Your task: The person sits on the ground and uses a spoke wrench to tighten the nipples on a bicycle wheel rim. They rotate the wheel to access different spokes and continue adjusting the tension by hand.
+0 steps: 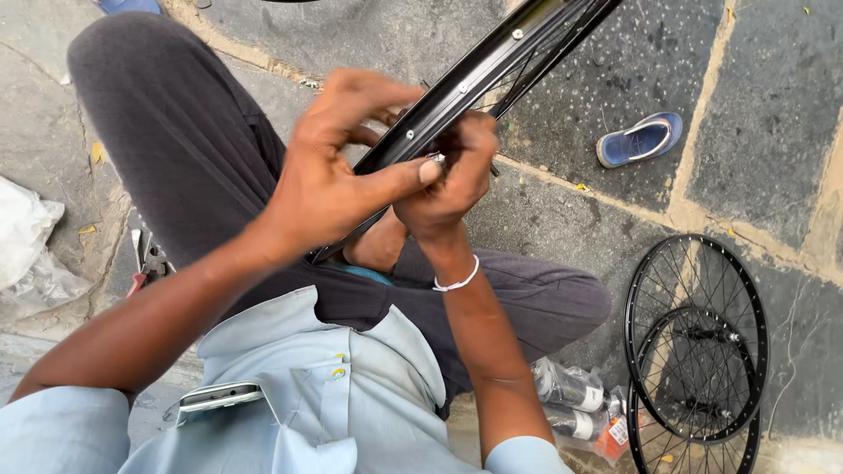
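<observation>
A black bicycle wheel rim (479, 75) with thin spokes slants from my lap up to the top right. My left hand (338, 167) lies over the rim's inner face, thumb stretched right and pinching a small silver spoke nipple (435, 159) against the rim. My right hand (448, 180) is curled beside it, fingers closed at the same spot under the rim, a white band on its wrist. What else the right fingers hold is hidden.
Two spoked black wheels (694, 338) lie stacked on the stone floor at lower right. Bagged metal hubs (575, 399) sit by my right leg. A blue sandal (639, 140) lies beyond the rim. White plastic bags (31, 246) are at left, and a phone (219, 397) is in my shirt pocket.
</observation>
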